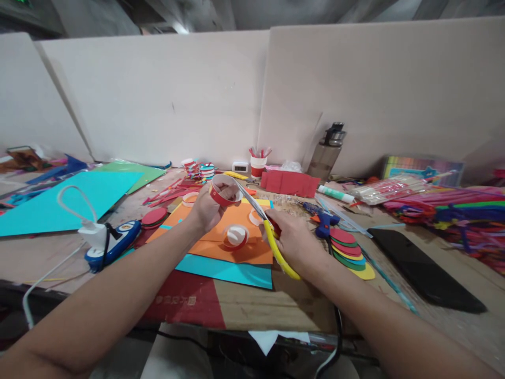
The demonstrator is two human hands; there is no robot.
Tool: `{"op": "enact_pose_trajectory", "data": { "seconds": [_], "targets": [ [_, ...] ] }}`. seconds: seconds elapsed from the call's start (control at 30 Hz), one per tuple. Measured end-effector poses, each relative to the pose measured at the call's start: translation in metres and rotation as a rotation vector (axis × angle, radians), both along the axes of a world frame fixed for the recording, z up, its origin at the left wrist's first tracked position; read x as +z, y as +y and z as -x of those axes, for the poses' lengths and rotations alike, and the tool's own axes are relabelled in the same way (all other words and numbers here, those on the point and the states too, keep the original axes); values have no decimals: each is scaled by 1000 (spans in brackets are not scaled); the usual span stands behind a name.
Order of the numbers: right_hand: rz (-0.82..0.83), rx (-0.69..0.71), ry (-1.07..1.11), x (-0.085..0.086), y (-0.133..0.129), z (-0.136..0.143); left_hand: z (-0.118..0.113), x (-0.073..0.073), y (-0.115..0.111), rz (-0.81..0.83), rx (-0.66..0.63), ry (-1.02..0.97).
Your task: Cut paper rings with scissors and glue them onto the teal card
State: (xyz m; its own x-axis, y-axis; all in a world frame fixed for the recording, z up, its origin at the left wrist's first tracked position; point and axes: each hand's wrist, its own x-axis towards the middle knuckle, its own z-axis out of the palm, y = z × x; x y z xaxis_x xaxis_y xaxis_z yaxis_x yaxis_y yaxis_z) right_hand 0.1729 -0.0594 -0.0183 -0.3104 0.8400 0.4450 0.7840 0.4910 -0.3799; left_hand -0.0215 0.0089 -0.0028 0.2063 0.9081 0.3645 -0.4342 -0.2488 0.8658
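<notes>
My left hand (211,207) grips a short paper cup ring (225,191), white inside with a red band outside, above the orange paper. A pair of scissors (272,239) with yellow handles is in my right hand (290,237), its blades pointing up and left to the ring's rim. Below, a cut cup piece (235,237) in white and red lies on the orange paper (213,247). More pale rings lie near the blades and behind my left wrist. Turquoise paper (229,271) sticks out from under the orange sheet.
A blue glue gun (326,223), fanned coloured discs (349,250) and a black phone (424,268) lie to the right. Behind stand a bottle (325,155) and a cup of sticks (259,163). At left are a power strip (112,245) and large turquoise sheet (79,202).
</notes>
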Motion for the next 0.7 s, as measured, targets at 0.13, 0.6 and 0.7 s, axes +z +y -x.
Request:
{"op": "enact_pose_trajectory", "data": {
  "seconds": [0.13,0.6,0.7],
  "targets": [
    [-1,-7,-30,2,-1,0,1,0,1,-17,-11,14],
    [-28,-39,-101,1,0,-2,-1,4,-4,-85,104,1],
    [-45,-43,-118,2,-1,-2,-2,3,-4,-75,76,-5]
  ]
}}
